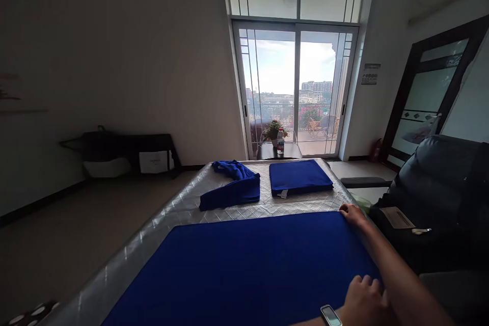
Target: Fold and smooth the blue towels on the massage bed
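A large dark-blue cloth (244, 265) lies spread flat over a bed-like surface with a silvery quilted cover (153, 244). At the cloth's far right corner, my right hand (352, 214) has its fingers closed on the edge. My left hand (367, 298), with a watch (330, 315) on its wrist, reaches across to the right side edge of the same cloth. Its fingers are curled there, and their tips are hidden. Beyond the spread cloth sit a neatly folded blue cloth (300, 175) with a white tag and a crumpled blue cloth (235, 186).
On the right stands a black leather armchair (431, 178) with a brown card (397, 217) on its seat. Past the far end, a small table (269, 153) holds a bottle (280, 142) and a potted plant (274, 131) before glass sliding doors (296, 91).
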Demonstrator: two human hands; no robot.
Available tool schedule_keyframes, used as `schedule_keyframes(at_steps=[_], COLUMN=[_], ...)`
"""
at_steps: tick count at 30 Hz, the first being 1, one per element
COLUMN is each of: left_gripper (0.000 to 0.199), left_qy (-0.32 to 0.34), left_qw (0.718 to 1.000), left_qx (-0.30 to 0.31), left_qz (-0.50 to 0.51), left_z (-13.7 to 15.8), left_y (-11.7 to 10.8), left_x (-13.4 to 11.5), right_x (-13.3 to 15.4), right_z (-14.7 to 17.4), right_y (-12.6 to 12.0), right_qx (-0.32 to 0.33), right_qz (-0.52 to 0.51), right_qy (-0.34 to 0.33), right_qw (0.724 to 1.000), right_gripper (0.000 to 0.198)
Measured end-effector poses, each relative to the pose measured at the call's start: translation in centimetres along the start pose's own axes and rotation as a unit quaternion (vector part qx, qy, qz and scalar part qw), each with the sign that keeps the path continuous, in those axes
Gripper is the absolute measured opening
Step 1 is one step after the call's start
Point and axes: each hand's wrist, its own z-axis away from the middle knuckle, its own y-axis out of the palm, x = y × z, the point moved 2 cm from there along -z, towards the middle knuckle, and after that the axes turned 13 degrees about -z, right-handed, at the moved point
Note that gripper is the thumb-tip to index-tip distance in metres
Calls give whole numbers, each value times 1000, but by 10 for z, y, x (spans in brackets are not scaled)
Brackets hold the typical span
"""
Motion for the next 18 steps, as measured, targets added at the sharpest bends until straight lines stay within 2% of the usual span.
schedule_keyframes(at_steps=[2, 5, 9, 12, 16, 18], left_gripper=[22, 21, 21, 23, 19, 15], left_qy=[-25, -52, -51, -48, -43, -40], left_qw=[1000, 997, 996, 995, 995, 995], left_qx=[5, 22, 55, 67, 50, 16], left_qz=[17, 49, 58, 54, 70, 89], left_z=[-14, -24, -25, -26, -33, -37], left_y=[5, 1, -11, -11, 3, 12], left_x=[-9, -14, -13, -14, -18, -20], right_x=[0, 1, 1, 2, 5, 7], right_z=[-1, -1, -2, -1, 0, 1], right_y=[0, -1, -3, -3, -1, 1], right_qx=[-3, -3, -3, 0, -6, -12], right_qz=[7, 16, 20, 22, 32, 40], right_qy=[1, 0, 0, 1, 10, 18], right_qw=[1000, 1000, 1000, 1000, 999, 999], right_gripper=[19, 17, 13, 9, 9, 10])
